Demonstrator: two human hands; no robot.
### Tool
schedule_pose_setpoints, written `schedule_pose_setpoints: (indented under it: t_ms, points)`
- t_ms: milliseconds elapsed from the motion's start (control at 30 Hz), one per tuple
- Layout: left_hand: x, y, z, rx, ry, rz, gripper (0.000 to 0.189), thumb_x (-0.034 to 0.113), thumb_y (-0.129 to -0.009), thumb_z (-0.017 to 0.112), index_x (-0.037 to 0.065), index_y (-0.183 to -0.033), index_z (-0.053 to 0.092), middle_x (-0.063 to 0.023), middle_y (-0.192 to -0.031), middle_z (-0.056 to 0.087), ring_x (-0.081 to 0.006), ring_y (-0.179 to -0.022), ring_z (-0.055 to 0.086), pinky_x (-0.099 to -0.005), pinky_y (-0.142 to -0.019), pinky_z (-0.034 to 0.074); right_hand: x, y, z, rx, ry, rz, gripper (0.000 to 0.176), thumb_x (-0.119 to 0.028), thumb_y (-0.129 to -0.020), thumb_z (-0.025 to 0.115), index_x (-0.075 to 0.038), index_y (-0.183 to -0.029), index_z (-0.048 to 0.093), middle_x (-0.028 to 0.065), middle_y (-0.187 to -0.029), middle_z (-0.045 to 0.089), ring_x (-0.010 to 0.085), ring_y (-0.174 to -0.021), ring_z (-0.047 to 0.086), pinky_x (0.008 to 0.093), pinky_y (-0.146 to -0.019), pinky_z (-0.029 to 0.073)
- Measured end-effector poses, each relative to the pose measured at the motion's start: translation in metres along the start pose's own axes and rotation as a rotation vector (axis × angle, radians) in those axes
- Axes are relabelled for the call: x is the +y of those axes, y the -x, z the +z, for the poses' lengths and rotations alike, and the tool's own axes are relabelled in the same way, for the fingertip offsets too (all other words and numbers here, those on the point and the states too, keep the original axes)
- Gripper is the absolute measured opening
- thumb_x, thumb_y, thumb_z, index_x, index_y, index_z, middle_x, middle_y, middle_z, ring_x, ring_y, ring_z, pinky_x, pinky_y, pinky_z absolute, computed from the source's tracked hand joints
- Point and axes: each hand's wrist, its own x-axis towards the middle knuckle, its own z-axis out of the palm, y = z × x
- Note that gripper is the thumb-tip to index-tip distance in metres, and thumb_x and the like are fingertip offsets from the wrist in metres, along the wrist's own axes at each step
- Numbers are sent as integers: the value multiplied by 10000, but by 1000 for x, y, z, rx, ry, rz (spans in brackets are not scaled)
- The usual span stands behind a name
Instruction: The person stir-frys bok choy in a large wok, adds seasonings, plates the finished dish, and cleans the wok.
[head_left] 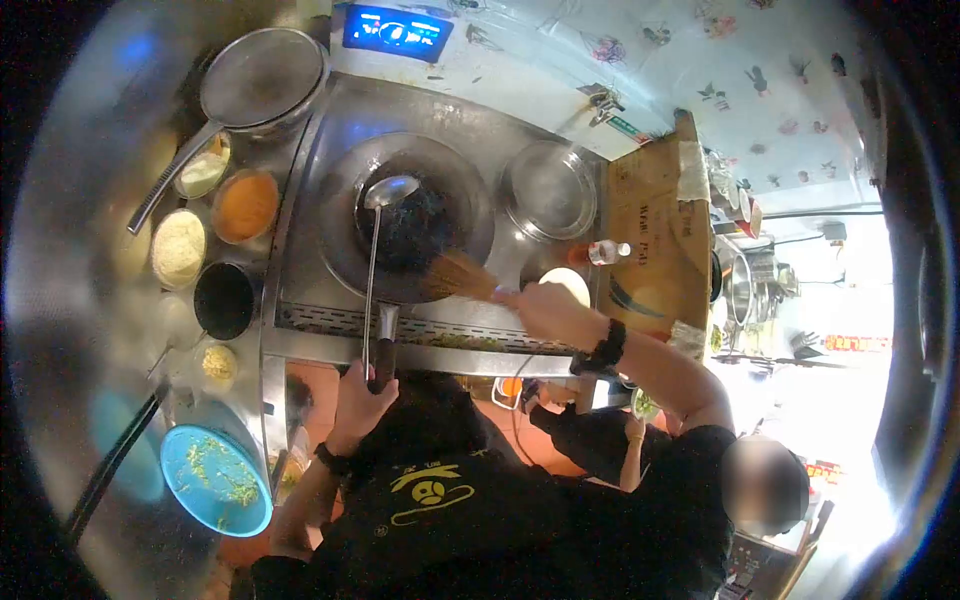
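Observation:
A dark wok (470, 185) sits on the steel stove with dark, wet-looking contents in its middle. My left hand (362, 405) is closed at the end of the wok's handle, around the long shaft of a ladle (392, 188); the ladle's bowl rests over the wok's far side. My right hand (562, 314) grips a bamboo wok brush (458, 274), whose bristles reach inside the wok's near right rim. Close to that hand is a round pale thing (566, 284), partly covered by it.
Left of the stove stand a strainer (262, 78), an orange seasoning tub (245, 206), other seasoning tubs and a blue bowl (215, 480) with green scraps. To the right are a metal basin (550, 190), a bottle (608, 253) and a cardboard box (655, 230). Another person's hand (635, 428) is behind.

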Motion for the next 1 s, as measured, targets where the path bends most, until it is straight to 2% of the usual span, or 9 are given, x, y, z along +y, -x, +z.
schedule_pose_setpoints:
  t_ms: [33,133,200,533,600,633,767,900,1000]
  points:
    - [-5,1,3,7,79,13,404,256,-770,795,10,-868,491,-138,-701,580,-273,-621,590,-395,-557,462,1,10,-4,-181,2,72,367,-154,-877,555,-152,-1237,629,90,-692,607,333,-589,644,451,-517,525]
    - [-3,6,7,6,157,10,410,261,-765,799,18,-858,481,-144,-701,574,-281,-619,585,-399,-557,458,19,-8,26,61,302,210,471,-106,-867,551,-117,-1337,527,152,-763,653,326,-633,676,412,-486,533]
    - [3,3,6,12,149,-6,418,265,-762,802,21,-854,476,-148,-705,574,-286,-622,585,-402,-560,457,-18,-7,23,-238,154,79,487,-96,-854,571,-84,-1336,502,157,-791,673,314,-633,682,410,-478,530]
    - [-8,8,15,62,152,-24,416,274,-754,808,16,-856,499,-159,-692,584,-335,-633,601,-423,-583,471,-33,-50,44,74,425,113,264,-195,-858,600,-17,-1041,665,126,-741,677,277,-740,690,442,-576,546]
    - [5,7,9,59,157,-45,414,273,-753,808,12,-850,501,-160,-683,585,-336,-624,605,-423,-580,474,0,-80,33,-197,320,41,292,-176,-887,587,-10,-1121,637,139,-805,679,267,-748,682,426,-582,551]
    - [10,6,9,73,167,-41,412,271,-751,809,10,-847,505,-161,-675,585,-337,-614,605,-421,-575,474,9,-99,30,-60,317,260,301,-150,-877,595,-13,-1143,629,132,-830,671,248,-711,669,419,-566,541]
    - [6,8,8,74,190,-71,419,262,-743,819,22,-837,489,-169,-665,574,-333,-600,600,-409,-566,477,-3,-120,71,245,372,197,137,-154,-844,622,-75,-844,734,78,-755,693,257,-735,689,413,-607,570]
    - [-10,7,12,89,83,36,434,261,-742,822,40,-839,462,-178,-664,567,-335,-599,596,-410,-566,480,-8,-99,66,-63,216,134,221,-222,-891,594,-57,-808,715,133,-739,679,302,-716,688,430,-548,547]
    - [4,7,5,55,121,-25,448,271,-739,825,42,-846,456,-177,-671,569,-344,-607,599,-414,-568,479,18,-148,55,228,204,147,283,-257,-931,567,-55,-787,703,150,-748,681,311,-726,698,463,-540,535]
